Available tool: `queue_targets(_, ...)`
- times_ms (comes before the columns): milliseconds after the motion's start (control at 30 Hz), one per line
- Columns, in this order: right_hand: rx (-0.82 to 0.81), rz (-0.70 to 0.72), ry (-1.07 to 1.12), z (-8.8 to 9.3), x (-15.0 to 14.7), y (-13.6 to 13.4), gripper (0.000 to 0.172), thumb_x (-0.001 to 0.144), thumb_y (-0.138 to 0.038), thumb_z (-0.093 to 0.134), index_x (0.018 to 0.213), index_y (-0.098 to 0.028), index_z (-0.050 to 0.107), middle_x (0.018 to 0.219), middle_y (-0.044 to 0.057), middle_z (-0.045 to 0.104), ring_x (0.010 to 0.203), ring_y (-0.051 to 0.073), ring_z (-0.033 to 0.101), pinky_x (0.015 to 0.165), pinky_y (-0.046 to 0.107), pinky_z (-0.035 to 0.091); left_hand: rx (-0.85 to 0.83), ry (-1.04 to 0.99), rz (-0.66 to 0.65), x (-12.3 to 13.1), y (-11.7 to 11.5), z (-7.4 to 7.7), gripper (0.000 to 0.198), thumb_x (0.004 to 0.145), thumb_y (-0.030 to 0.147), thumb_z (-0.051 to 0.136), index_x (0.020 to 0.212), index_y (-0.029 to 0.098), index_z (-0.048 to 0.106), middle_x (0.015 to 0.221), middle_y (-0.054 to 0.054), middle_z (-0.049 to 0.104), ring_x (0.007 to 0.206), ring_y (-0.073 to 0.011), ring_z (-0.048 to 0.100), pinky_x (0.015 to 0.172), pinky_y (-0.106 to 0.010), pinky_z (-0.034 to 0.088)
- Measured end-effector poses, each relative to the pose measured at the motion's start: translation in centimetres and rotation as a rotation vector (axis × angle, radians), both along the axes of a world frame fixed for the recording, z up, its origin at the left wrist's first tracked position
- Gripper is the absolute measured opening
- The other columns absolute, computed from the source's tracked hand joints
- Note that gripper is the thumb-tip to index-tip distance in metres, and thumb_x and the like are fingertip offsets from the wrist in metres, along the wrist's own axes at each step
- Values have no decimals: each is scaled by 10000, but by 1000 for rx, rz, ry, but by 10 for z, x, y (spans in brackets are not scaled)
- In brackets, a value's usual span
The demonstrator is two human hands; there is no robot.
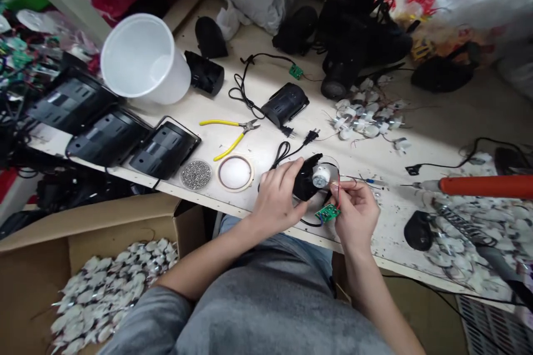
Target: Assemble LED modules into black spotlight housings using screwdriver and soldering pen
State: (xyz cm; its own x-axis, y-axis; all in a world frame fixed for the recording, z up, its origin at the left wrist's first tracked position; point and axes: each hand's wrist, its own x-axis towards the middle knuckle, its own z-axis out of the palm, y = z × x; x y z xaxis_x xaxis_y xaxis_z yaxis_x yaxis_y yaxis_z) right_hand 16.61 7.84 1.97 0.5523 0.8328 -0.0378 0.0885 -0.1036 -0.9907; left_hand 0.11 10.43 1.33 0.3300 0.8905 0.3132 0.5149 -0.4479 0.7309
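Left fingers [291,169] clamped around the black housing [306,180], motor [321,177] facing up; right fingers [338,191] pinch the green board [327,212] and its wires, just above the counter [437,122] edge. Pliers [231,133] lie left.

A black housing [306,180] with white motor [321,177] held above a small green board [327,212].

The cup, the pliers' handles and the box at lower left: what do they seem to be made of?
Cup: likely plastic, white and slightly translucent, with a smooth thin wall that lets light through.
Pliers: yellow handles look like a plastic or rubber coating, smooth and matte; the jaws look like grey metal.
Box: cardboard, brown and matte, with folded flaps.
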Motion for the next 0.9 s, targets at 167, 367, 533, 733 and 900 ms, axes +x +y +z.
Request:
queue_targets(167, -20, -49, -11, 2, -2, 6, 247, 650, -320, 809, 758, -191, 628, 688, -12, 667, 505, 88, 538, 467, 213, 423, -9, -47, 50, 2, -3, -4, 751, 844, 413, 691, 1460, 168, 339, 1384, -162, 566, 1284, -295, 532, 1059, -448, 443)
queue_targets(367, -18, -70, -12, 1, -4, 10, 232, 628, -311, 809, 732, -194, 638, 684, -11, 675, 522, 93, 542, 490, 221, 438, -19, -77, 61, 4, -2, -1, 772, 841, 449, 684, 1474, 170, 341, 1351, -166, 569, 1244, -308, 545, 1041, -463, 449)
queue_targets(533, -6, -89, -16, 2, -3, 11, 232, 634, -309, 811, 736, -196, 635, 659, -22, 667, 496, 89, 535, 475, 218, 435, 12, -93, 76, 6, -2, -1, 781, 840, 465, 700, 1472, 153, 362, 1334, -162, 578, 1228, -289, 553, 1028, -435, 459)
queue_targets(733, -15, -67, -7, 5, -4, 10, 234, 619, -310, 816, 714, -197, 634, 665, -13, 672, 504, 95, 546, 476, 224, 442, 10, -79, 77, 7, -2, 2, 761, 838, 431, 706, 1469, 170, 368, 1319, -151, 583, 1220, -287, 558, 1024, -434, 462)
queue_targets(900, -21, -59, -2, 5, -6, 10, 246, 617, -327, 814, 704, -200, 621, 629, -16, 654, 497, 104, 553, 475, 234, 452, 17, -81, 70, 6, -3, 3, 749, 835, 398, 705, 1461, 153, 376, 1312, -154, 586, 1215, -283, 554, 1027, -426, 458)
